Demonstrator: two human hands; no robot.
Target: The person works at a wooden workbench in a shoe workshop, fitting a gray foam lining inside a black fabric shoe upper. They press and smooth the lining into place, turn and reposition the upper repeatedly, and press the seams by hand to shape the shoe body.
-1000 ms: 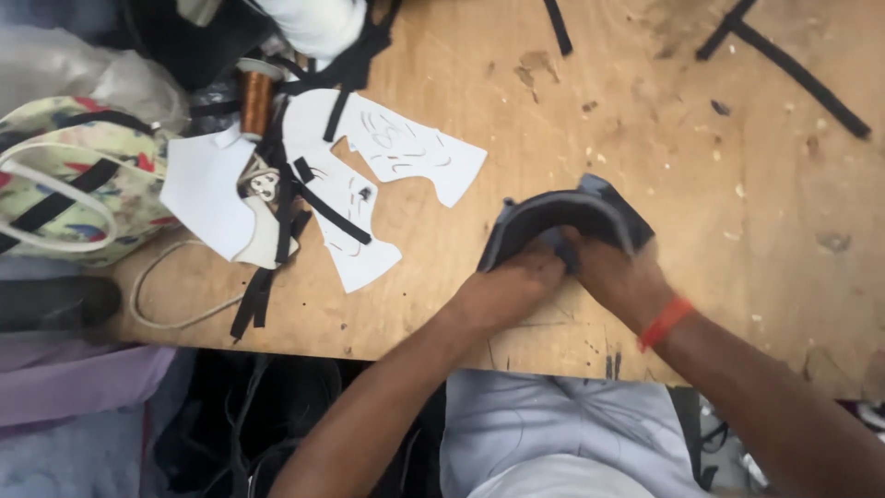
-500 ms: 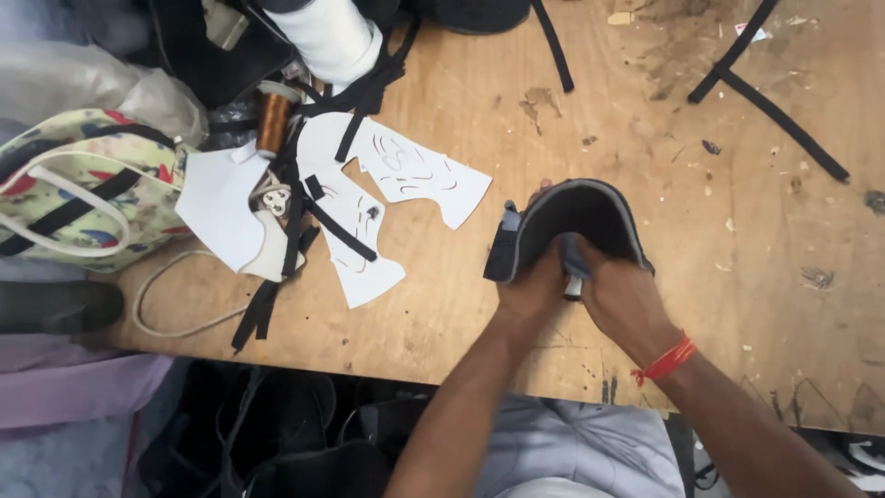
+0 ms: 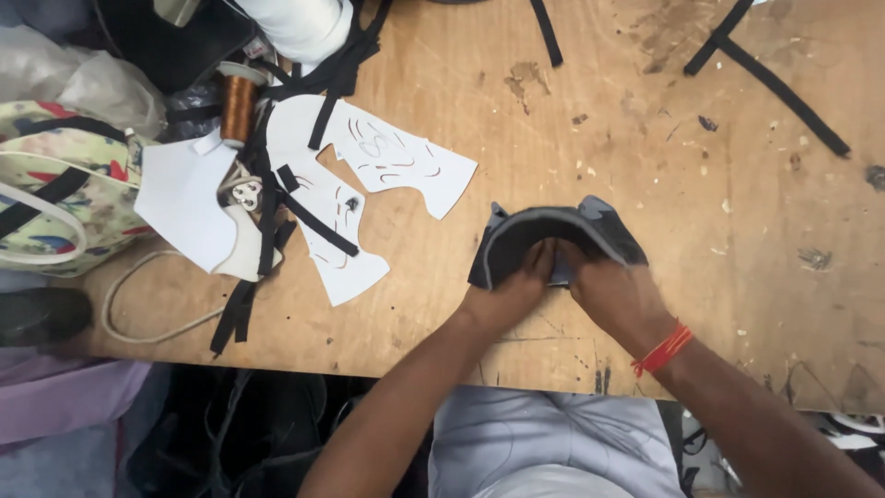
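A dark grey curved fabric piece point(image 3: 525, 235), shaped like a shoe upper, lies on the wooden worktable point(image 3: 664, 166) near its front edge. My left hand point(image 3: 505, 293) grips its lower left part with the fingers tucked under the curve. My right hand point(image 3: 613, 288), a red thread on its wrist, pinches the lower right part beside it. The two hands nearly touch at the middle of the piece.
White paper pattern pieces point(image 3: 369, 166) and black straps point(image 3: 277, 212) lie to the left, with a copper thread spool point(image 3: 238, 103), a white cord point(image 3: 138, 304) and a patterned bag point(image 3: 46, 194). Two crossed black strips point(image 3: 774, 83) lie at the back right.
The fabric piece has been turned and folded flatter between my hands, and both hands have shifted slightly on it. The view has moved a little.
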